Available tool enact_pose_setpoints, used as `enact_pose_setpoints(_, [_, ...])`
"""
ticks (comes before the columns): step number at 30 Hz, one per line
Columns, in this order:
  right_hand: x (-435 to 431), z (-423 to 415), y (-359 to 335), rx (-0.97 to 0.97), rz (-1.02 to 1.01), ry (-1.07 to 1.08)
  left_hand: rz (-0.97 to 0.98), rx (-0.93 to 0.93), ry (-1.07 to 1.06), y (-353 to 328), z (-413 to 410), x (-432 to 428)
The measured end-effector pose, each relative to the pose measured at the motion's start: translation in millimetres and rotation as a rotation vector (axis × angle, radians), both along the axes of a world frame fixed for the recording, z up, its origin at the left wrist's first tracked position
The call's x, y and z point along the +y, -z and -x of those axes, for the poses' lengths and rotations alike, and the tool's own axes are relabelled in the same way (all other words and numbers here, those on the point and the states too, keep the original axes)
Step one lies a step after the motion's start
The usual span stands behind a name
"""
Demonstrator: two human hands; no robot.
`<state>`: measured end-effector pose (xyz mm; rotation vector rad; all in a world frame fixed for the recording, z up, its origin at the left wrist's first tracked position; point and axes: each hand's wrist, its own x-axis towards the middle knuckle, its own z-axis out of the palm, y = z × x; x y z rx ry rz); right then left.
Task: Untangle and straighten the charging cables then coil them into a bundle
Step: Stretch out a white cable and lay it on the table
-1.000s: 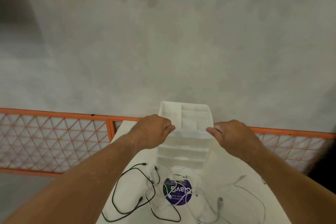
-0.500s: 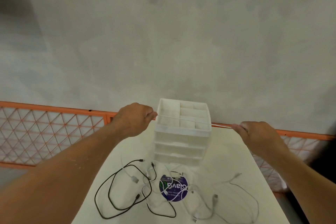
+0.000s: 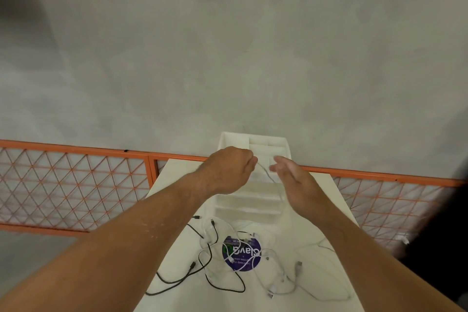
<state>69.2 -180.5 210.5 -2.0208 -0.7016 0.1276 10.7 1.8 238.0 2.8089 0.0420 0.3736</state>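
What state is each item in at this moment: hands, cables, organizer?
left hand: shut, pinching the white cable
right hand: open, palm turned inward, beside the hanging cable
white cable: held up, drooping in a loop
black cables: loose and tangled on the table
white cables on the table: loose, tangled
drawer organizer: upright, drawers shut
round purple sticker: flat, partly under cables

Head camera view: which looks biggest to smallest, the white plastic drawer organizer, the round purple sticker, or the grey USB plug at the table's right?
1. White plastic drawer organizer, though hands hide part.
2. Round purple sticker.
3. Grey USB plug, clearly smallest.
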Motion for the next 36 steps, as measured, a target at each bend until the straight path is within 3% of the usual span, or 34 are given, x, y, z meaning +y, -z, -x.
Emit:
enact_pose_setpoints(6, [17, 10, -9, 0.060, -0.082, -0.058, 0.010, -0.014, 0.034, -9, 6, -2])
enact_pose_setpoints(10, [17, 8, -17, -0.257, 0.085, -0.028, -0.054, -0.020, 0.011, -3, 12, 7])
enact_pose_setpoints(16, [0, -10, -29, -0.464, 0.370, 0.020, -0.048, 0.004, -0.050, 8, 24, 28])
enact_pose_setpoints(22, [-33, -14, -25, -0.496, 0.556, 0.080, -0.075, 0.043, -0.105, 18, 41, 51])
enact_pose_setpoints(27, [-68, -24, -14, -0.558, 0.577, 0.124, -0.204, 0.131, -0.186, 28, 63, 63])
enact_pose_setpoints(36, [-82, -12, 38, -0.403, 0.653, 0.093, -0.501, 0.207, -0.184, 81, 106, 66])
